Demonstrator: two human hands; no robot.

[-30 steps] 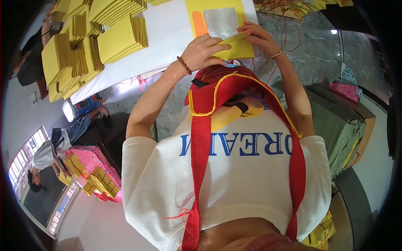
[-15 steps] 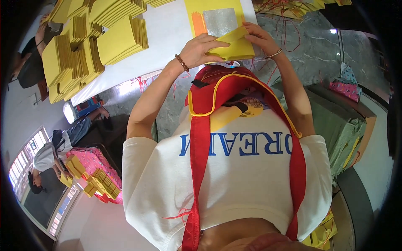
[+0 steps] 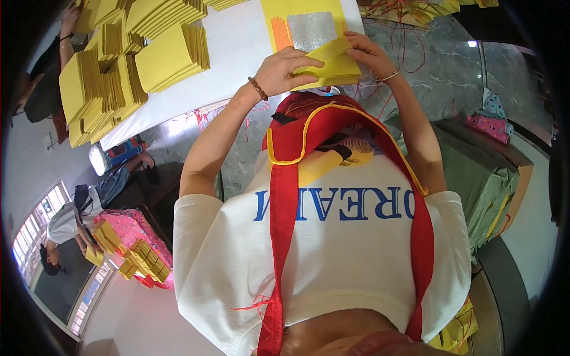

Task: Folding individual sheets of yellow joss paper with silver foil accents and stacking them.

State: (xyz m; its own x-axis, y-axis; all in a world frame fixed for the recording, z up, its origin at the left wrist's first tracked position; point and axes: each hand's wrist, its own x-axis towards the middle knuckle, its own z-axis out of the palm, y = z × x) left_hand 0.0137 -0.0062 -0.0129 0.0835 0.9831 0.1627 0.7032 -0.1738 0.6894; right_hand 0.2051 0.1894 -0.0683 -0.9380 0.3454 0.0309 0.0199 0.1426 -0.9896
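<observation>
At the table's front edge, both hands hold a folded piece of yellow paper (image 3: 335,70). My left hand (image 3: 279,72) grips its left end, the fingers over the top layer and the thumb along the lower one. The right-hand corner is pinched by my right hand (image 3: 371,56). The layers gape a little between the two hands. Just beyond lies a yellow sheet (image 3: 276,9) with a silver square (image 3: 313,29) and an orange strip (image 3: 280,32). Whether the folded piece belongs to that sheet I cannot tell.
Several stacks of folded yellow paper (image 3: 169,56) cover the left of the white table (image 3: 234,35). Red strings (image 3: 404,35) hang at the far right. A green-wrapped bundle (image 3: 469,178) stands to the right. Another person's arm (image 3: 66,44) reaches in at the far left.
The folded yellow paper has opened slightly between my hands, and my left thumb has shifted along it. At the far left, the other person's arm has moved up.
</observation>
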